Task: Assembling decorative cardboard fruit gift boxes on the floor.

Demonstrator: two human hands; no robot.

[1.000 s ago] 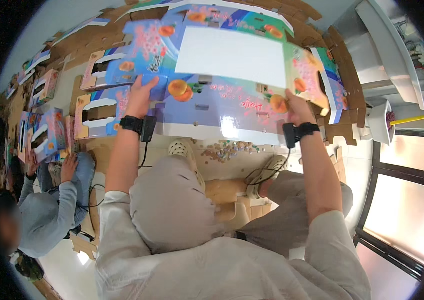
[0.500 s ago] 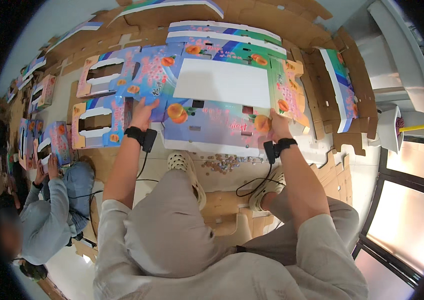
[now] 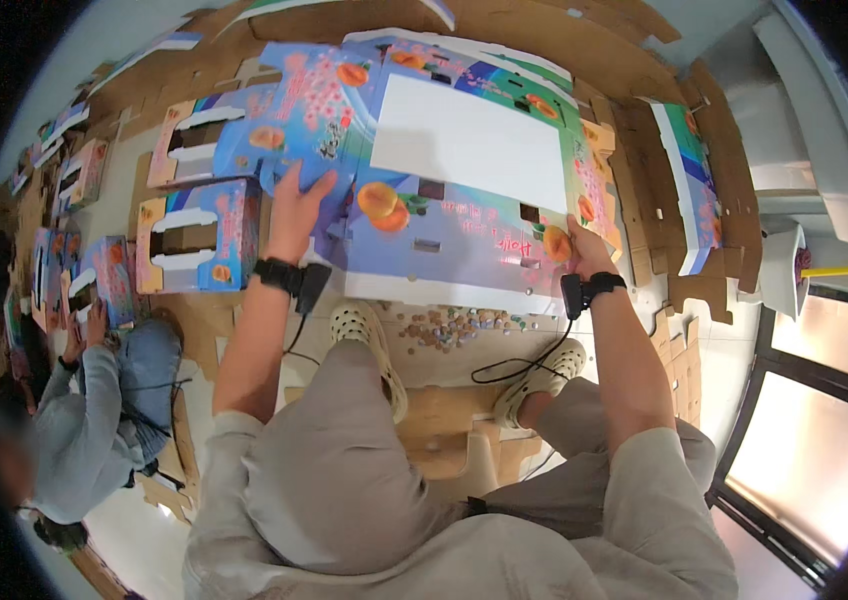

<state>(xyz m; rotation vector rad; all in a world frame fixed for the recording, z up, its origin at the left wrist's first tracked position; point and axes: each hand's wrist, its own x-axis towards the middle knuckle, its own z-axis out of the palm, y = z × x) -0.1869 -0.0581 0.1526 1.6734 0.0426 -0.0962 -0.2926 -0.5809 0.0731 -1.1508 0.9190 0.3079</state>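
Observation:
A large unfolded cardboard box blank (image 3: 464, 255), printed blue, purple and green with peaches and pink blossoms, spreads in front of me around a white panel. At its left, my left hand (image 3: 296, 215) grips the blue end flap, thumb and fingers apart across the board. My right hand (image 3: 589, 245) holds the near right corner beside a printed peach, with its fingertips partly hidden. Both wrists wear a black strap with a small device. Another printed blank (image 3: 554, 72) lies beneath or behind the far edge.
Two formed boxes with handle openings, an upper box (image 3: 179, 145) and a lower box (image 3: 166, 262), stand at left. Small round pieces (image 3: 464, 328) are scattered on the floor near my shoes. Brown cardboard (image 3: 634, 170) lies around. A co-worker (image 3: 94, 430) sits at far left, handling a box.
Both hands have shifted right with the box blank, which has turned slightly clockwise. My left hand has also moved a little farther from me along the flap's side.

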